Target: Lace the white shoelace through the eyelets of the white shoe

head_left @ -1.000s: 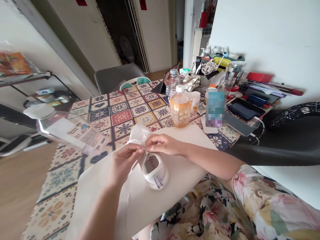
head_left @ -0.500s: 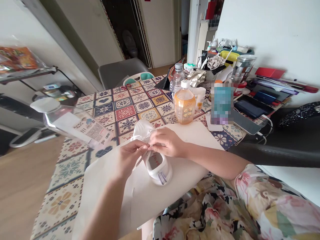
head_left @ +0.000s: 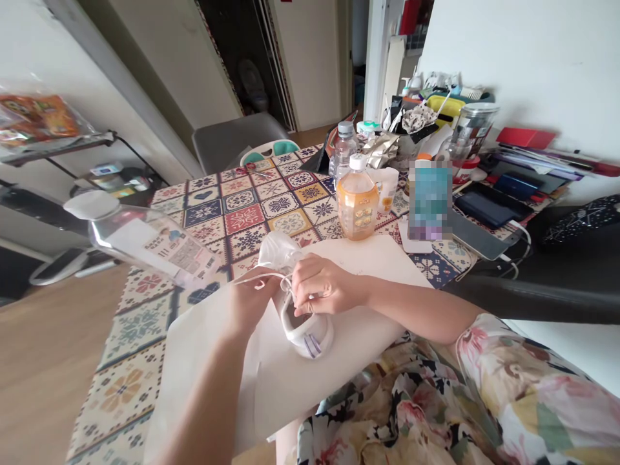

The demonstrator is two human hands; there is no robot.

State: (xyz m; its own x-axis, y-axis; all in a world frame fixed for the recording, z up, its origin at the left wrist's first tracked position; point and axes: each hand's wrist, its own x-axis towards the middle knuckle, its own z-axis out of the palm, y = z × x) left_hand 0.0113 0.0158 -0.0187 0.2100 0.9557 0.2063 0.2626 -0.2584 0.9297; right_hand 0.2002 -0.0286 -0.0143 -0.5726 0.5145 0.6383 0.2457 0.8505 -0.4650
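Note:
A white shoe point(head_left: 312, 341) with purple stripes at its heel lies on a white sheet, its heel turned toward me and its toe pointing away. A white shoelace point(head_left: 285, 283) makes a small loop over the tongue, and one end stretches left across my fingers. My left hand point(head_left: 252, 298) is closed at the left of the laces, pinching the lace; its fingertips are partly hidden. Over the shoe's opening, my right hand point(head_left: 323, 285) is closed with fingers curled and thumb pressed in, gripping the lace. The shoe's inside is mostly covered by this hand.
The white sheet point(head_left: 290, 400) covers the near part of the patterned table point(head_left: 242, 216). A large clear bottle point(head_left: 150, 242) stands at left. An orange-labelled bottle point(head_left: 358, 200) is beyond the shoe. Phones point(head_left: 491, 206) and clutter crowd the right side.
My right hand has shifted slightly right and down, over the shoe's opening. A lace loop now shows between my hands, and a lace end lies across my left hand.

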